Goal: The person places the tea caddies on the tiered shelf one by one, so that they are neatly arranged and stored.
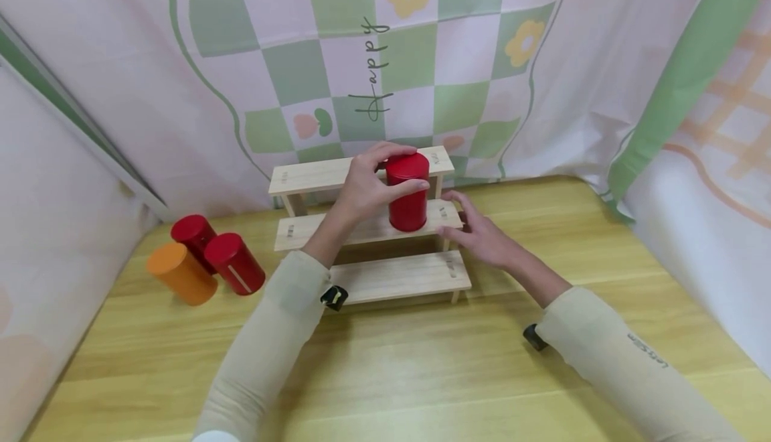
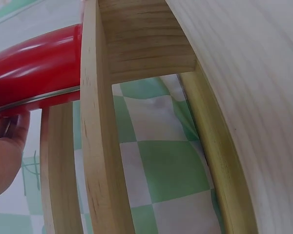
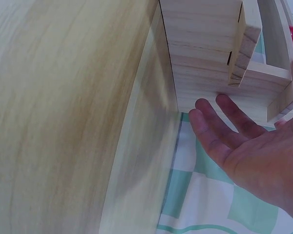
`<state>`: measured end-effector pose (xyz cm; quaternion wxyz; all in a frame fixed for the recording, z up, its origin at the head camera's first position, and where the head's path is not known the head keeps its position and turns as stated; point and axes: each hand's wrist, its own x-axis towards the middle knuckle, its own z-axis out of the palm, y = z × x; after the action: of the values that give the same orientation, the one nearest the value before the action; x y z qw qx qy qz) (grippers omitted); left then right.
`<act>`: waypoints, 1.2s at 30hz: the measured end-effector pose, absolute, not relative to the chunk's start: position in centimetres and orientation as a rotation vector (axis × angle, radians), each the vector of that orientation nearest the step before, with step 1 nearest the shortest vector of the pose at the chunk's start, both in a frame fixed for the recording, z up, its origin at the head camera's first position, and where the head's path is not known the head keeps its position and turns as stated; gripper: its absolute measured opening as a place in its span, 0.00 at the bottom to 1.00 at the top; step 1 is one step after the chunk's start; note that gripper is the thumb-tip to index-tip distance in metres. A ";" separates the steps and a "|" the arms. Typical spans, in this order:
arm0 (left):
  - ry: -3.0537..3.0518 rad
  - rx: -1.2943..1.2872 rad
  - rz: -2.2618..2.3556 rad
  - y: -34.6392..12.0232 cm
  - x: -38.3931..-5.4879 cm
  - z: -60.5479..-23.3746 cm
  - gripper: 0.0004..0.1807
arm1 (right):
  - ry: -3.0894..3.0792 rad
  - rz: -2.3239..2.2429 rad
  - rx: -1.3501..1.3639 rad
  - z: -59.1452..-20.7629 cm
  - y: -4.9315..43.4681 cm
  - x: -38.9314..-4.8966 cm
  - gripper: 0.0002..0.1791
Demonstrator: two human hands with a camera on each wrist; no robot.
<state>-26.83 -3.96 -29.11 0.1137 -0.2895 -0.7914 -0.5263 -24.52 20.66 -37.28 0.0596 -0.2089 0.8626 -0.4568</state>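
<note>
My left hand [image 1: 367,191] grips a red canister [image 1: 408,204] on the middle board of a three-step wooden rack [image 1: 397,276]. Its thumb crosses the front and the fingers go round the back. In the left wrist view, the red canister [image 2: 34,68] meets the board's edge, and part of the left hand [image 2: 7,156] shows below it. At the rack's right end, my right hand [image 1: 478,231] holds the middle board between thumb and index finger. The right wrist view shows the other fingers of the right hand [image 3: 259,151] extended beside the rack's side panel [image 3: 200,73].
To the left of the rack, an orange canister [image 1: 183,274] and two red canisters, one behind [image 1: 194,236] and one in front [image 1: 236,264], stand grouped on the wood-grain table [image 1: 409,375]. A checkered curtain [image 1: 385,60] hangs close behind the rack.
</note>
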 end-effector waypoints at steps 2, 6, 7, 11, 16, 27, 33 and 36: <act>-2.325 -0.841 -1.537 -4.0 -26.7 -29.1 0.28 | 2.610 -1.387 -0.637 -37.3 20.6 -24.6 0.36; -2.326 -0.835 -1.528 -4.2 -26.6 -29.0 0.27 | 2.600 -1.396 -0.634 -37.3 20.5 -24.6 0.36; -2.324 -0.836 -1.533 -4.2 -26.6 -29.0 0.27 | 2.599 -1.396 -0.633 -37.3 20.5 -24.6 0.36; -2.324 -0.851 -1.545 -4.4 -26.6 -29.0 0.28 | 2.603 -1.393 -0.637 -37.2 20.4 -24.6 0.36; -2.350 -0.882 -1.540 -4.8 -26.6 -29.1 0.31 | 2.604 -1.398 -0.638 -37.1 20.3 -24.6 0.37; -2.281 -0.930 -1.438 -7.6 -25.6 -29.1 0.33 | 2.625 -1.377 -0.619 -37.1 20.2 -24.5 0.36; -2.260 -0.918 -1.379 -9.6 -24.8 -29.1 0.34 | 2.612 -1.391 -0.611 -37.2 20.3 -24.5 0.36; -2.254 -0.906 -1.344 -10.7 -24.3 -29.2 0.34 | 2.606 -1.401 -0.611 -37.2 20.4 -24.4 0.37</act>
<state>-24.34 -10.69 -29.22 0.1813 -0.3210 -0.7984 -0.4761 -24.41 20.40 -37.16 0.0603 -0.2018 0.8609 -0.4631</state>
